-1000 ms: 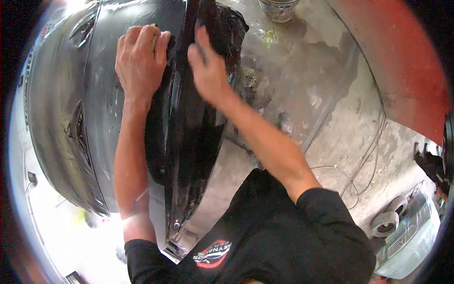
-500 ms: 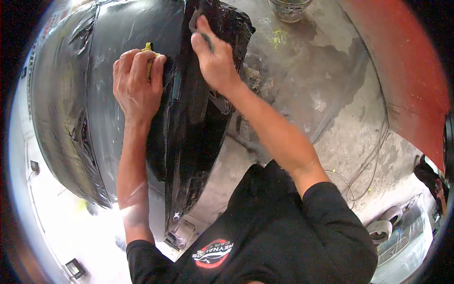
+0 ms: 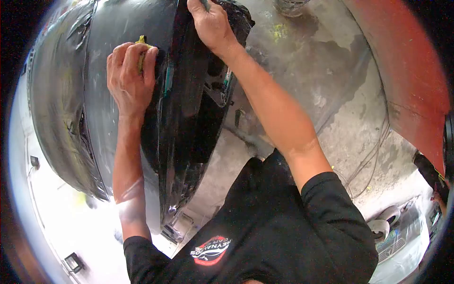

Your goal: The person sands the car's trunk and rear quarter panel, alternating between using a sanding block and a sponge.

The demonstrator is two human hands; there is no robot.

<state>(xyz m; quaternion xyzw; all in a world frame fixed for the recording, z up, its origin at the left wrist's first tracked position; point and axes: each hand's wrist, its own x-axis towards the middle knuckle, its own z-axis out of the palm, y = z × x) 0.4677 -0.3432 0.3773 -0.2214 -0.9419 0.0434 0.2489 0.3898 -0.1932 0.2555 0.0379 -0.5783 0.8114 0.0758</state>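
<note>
My left hand (image 3: 130, 73) is closed on a yellow sponge or cloth (image 3: 142, 41), pressed against the dark car panel (image 3: 109, 23). Its fingers curl over the yellow piece, so only the top edge shows. To the right, my right hand (image 3: 210, 26) grips a thin dark grey piece (image 3: 205, 4) near the panel's far edge, at the top of the view. Most of that piece is out of frame. Black plastic film (image 3: 52, 94) covers the car's left part, and a glossy black section (image 3: 189, 118) lies below my right hand.
A bucket (image 3: 291, 6) stands on the wet concrete floor (image 3: 302, 61) at the top. A red panel (image 3: 406, 66) curves along the right. Cables (image 3: 373, 161) lie on the floor. A person's arm (image 3: 439, 201) shows at the far right, above a plastic-covered car (image 3: 402, 246).
My right hand has moved up with the dark piece, which is now mostly beyond the top edge. My left hand has shifted slightly up and left with the yellow piece.
</note>
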